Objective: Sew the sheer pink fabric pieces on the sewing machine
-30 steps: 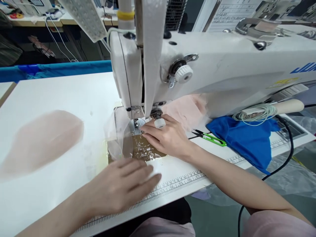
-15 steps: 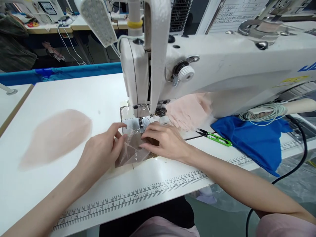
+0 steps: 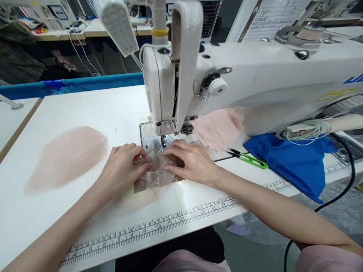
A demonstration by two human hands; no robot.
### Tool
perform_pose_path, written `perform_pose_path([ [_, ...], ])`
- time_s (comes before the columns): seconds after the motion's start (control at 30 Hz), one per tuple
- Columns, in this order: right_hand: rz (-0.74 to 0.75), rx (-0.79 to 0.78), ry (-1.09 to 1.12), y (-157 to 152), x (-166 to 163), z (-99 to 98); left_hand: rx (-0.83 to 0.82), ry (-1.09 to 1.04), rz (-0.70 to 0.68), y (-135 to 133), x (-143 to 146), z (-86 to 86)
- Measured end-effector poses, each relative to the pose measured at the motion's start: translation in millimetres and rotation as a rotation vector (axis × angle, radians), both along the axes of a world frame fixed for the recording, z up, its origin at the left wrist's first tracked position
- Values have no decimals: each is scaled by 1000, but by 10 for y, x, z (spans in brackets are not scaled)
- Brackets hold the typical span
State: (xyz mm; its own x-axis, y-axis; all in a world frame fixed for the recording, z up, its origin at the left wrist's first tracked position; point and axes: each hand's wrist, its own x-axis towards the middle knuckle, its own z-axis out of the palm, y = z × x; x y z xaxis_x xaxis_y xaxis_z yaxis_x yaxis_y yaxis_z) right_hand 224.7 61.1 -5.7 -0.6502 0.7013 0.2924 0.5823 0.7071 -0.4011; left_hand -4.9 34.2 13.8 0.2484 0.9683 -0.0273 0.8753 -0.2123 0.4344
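A piece of thin, sheer pale fabric point(image 3: 157, 165) lies in front of the needle and presser foot point(image 3: 163, 140) of a white sewing machine point(image 3: 170, 79). My left hand point(image 3: 124, 163) is closed, its thumb and forefinger pinching the fabric's left side. On the other side, my right hand point(image 3: 193, 160) is closed, with its thumb and fingertips gripping the right edge. Both hands rest low by the metal needle plate point(image 3: 149, 142). Part of the fabric is hidden under my fingers.
A flat sheer pink piece point(image 3: 70, 156) lies left on the white table. Under the machine arm is a pink fabric pile point(image 3: 219, 126). To the right are green-handled thread snips point(image 3: 252, 160), blue cloth point(image 3: 292, 162) and coiled cord point(image 3: 303, 130). A printed ruler point(image 3: 159, 224) follows the front edge.
My left hand has turned and closed from a looser, more spread shape onto the fabric's left side. Between the hands, the fabric is drawn flatter. My right hand stays almost in place.
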Motion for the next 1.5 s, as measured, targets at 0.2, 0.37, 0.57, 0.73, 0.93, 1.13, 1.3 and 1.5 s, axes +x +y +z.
perform_pose_path([
  [0.2,6,-263,122,4,4,91,-309,-613,83,-59,69,68],
  [0.37,71,-757,379,44,42,154,-485,-799,115,-74,87,121],
  [0.57,143,-1122,524,26,38,194,-561,-766,109,-111,117,155],
  [0.73,175,-932,484,1,25,213,-577,-761,83,-137,165,172],
  [0.93,100,-944,456,50,81,208,-487,-742,155,-152,138,167],
  [1.13,69,-854,553,28,32,185,-416,-584,104,-196,202,177],
  [1.3,58,-1020,632,-39,-1,144,-176,-451,105,-239,278,105],
  [1.5,34,-875,606,-85,-17,161,-88,-436,52,-259,256,49],
])
